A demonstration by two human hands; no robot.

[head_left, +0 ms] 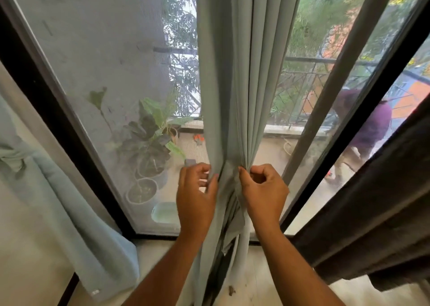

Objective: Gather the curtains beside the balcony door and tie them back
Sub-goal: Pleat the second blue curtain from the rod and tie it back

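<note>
A pale green curtain (232, 91) hangs bunched against the balcony door (111, 110), the left hand (196, 196) and right hand (263, 191) each pinching its folds at one level; tying apparently remains.

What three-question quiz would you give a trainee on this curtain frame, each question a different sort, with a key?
1. True or false: the left hand and the right hand both hold the pale green curtain.
2. Multiple choice: the dark curtain hangs A) left of the hands, B) right of the hands, C) between them.
3. Fill in: behind the screen, on the balcony, stand potted ____.

Key: 1 true, each hand pinches folds from its own side. 2 B. 3 plants.
</note>
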